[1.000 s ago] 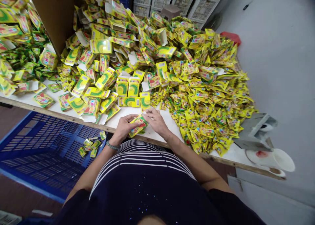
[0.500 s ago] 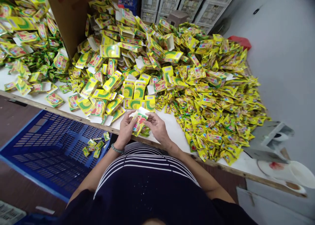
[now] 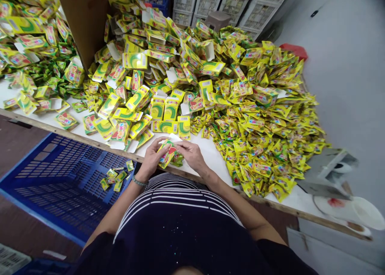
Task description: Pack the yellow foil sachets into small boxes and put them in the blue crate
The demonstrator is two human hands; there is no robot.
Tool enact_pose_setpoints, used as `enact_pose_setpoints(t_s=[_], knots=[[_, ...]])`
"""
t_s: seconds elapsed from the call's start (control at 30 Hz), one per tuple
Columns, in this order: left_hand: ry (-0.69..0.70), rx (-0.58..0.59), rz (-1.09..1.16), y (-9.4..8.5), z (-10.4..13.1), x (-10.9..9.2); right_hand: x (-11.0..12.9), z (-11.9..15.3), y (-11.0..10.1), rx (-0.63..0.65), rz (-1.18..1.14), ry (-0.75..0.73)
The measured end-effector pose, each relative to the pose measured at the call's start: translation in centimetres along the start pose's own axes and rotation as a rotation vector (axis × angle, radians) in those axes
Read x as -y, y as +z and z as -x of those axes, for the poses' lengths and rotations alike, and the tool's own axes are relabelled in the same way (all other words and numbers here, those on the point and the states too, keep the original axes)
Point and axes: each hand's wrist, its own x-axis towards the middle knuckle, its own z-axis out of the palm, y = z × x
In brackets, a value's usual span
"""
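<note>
Left hand (image 3: 149, 158), right hand (image 3: 194, 158): fingers pinch open-flapped carton (image 3: 166, 155) at counter's (image 3: 207, 146) edge; few packs (image 3: 121, 176) crated below, heaps (image 3: 135, 61) atop.

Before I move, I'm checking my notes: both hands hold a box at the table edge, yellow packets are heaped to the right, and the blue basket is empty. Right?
Not quite: in the head view, the blue basket holds several small boxes. Otherwise yes: the left hand and right hand hold a box at the table edge, with yellow packets heaped to the right.
</note>
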Motion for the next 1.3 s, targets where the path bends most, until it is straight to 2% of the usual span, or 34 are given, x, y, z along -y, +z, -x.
enact_pose_setpoints(t_s=[0.13,0.27,0.43,0.53,0.67,0.73,0.83,1.03,1.17,1.3], knots=[[0.023,-0.021,0.007,-0.1,0.1,-0.1,0.6,-0.3,0.0,-0.006,-0.029,-0.011],[0.005,-0.116,0.088,0.3,0.4,-0.3,1.1,-0.1,0.0,0.047,-0.023,-0.062],[0.044,-0.146,0.088,0.7,0.4,-0.6,1.1,-0.1,0.4,-0.037,-0.139,0.047],[0.065,-0.143,0.063,0.7,0.3,-0.7,1.1,-0.3,0.6,-0.039,-0.257,0.145],[0.041,-0.122,0.034,0.6,0.4,-0.7,1.1,-0.6,0.4,-0.068,-0.377,0.279],[0.031,-0.107,0.022,0.6,0.4,-0.6,1.1,-0.7,0.1,-0.078,-0.391,0.300],[0.031,-0.086,0.014,0.5,0.3,-0.5,1.0,-0.8,-0.6,-0.046,-0.286,0.240],[0.028,-0.111,0.005,0.4,0.4,-0.6,1.2,-0.5,-1.9,0.108,-0.136,0.091],[0.054,-0.220,0.076,1.3,0.5,-0.5,1.2,0.8,-0.5,0.069,-0.145,0.011],[0.070,-0.286,0.091,1.8,0.4,-0.5,1.1,1.7,1.5,-0.024,0.031,-0.134]])
